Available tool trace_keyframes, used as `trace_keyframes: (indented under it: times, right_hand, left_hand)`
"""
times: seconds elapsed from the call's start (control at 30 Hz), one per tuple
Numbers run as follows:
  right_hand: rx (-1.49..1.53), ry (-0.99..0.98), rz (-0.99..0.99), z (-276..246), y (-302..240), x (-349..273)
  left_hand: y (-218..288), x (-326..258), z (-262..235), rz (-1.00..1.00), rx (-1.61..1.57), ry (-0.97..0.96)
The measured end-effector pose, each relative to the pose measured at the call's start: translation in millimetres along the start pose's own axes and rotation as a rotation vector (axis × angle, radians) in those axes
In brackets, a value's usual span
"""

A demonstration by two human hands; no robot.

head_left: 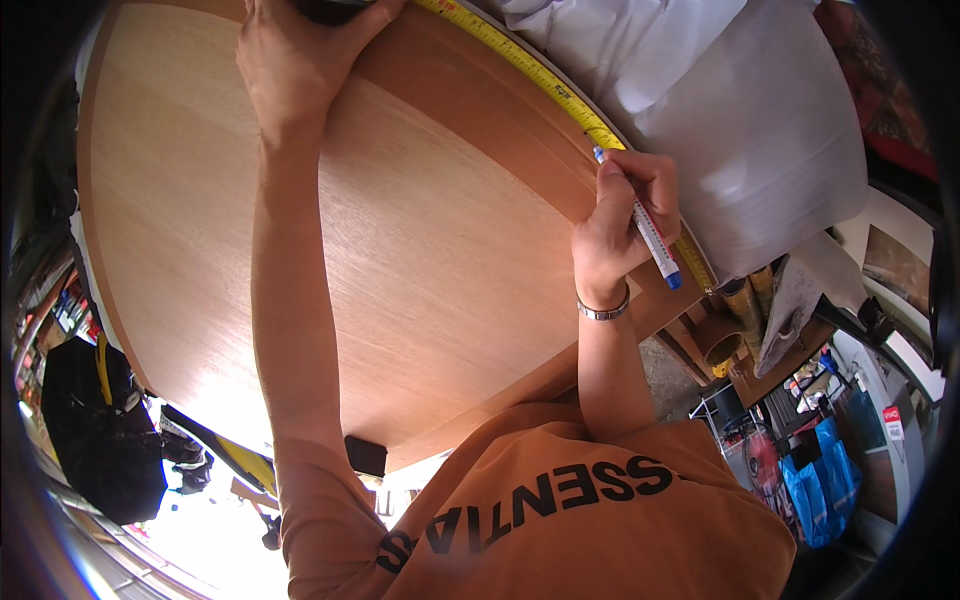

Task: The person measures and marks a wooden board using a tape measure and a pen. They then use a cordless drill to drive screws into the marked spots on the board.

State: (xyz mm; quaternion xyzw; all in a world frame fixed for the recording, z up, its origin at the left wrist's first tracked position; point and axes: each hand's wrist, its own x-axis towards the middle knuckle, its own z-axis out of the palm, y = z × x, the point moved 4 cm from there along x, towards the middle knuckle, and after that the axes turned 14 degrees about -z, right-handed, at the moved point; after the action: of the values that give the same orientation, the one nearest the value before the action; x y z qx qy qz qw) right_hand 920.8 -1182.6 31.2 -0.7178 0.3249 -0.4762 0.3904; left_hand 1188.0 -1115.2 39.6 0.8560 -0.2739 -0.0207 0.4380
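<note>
Holding a white marker [650, 232] with a blue cap end, your right hand [622, 222] has its grip closed around the barrel, the fingers wrapped tight and the blue tip pointing up and away from your wrist. That tip sits just above the grip, touching or nearly touching the yellow tape measure [545, 82] at the far edge of the wooden panel [420, 250]. The tape runs along the panel's edge, passing right under your right grip and on beyond it both ways. A metal bracelet [603, 310] circles the wrist just below the grip. Your left hand [300, 60] reaches far across the panel, well apart from the right one, pressing down at the other end of the tape; its fingers curl over a dark object at the frame's top edge, so the grip looks closed, but on what you cannot tell. The panel lies flat under both arms, with a darker band of wood along the edge near the tape. Past the tape, beyond your right grip, lies a white sheet of plastic [760, 130]. Your orange shirt [580, 510] fills the lower view.
</note>
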Motion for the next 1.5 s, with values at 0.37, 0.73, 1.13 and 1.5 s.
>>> trace_keyframes:
  times: [0.37, 0.73, 1.13, 1.5]
  right_hand:
    - [0.006, 0.001, 0.013, 0.2, 0.4, -1.3]
    - [0.118, 0.125, 0.104, -6.1, 0.8, 0.7]
    - [-0.325, -0.483, -0.074, -173.6, -108.3, 74.6]
    - [-0.389, -1.54, -0.392, -200.6, -208.7, 83.7]
  left_hand:
    - [2.8, 1.0, -1.2, 0.054, 0.058, 0.04]
    - [0.5, 0.0, -1.4, 0.016, -0.002, -0.002]
    - [13.7, -51.7, -66.0, -0.116, -0.238, -0.112]
    - [61.6, -343.8, -243.4, -0.573, -0.311, 0.592]
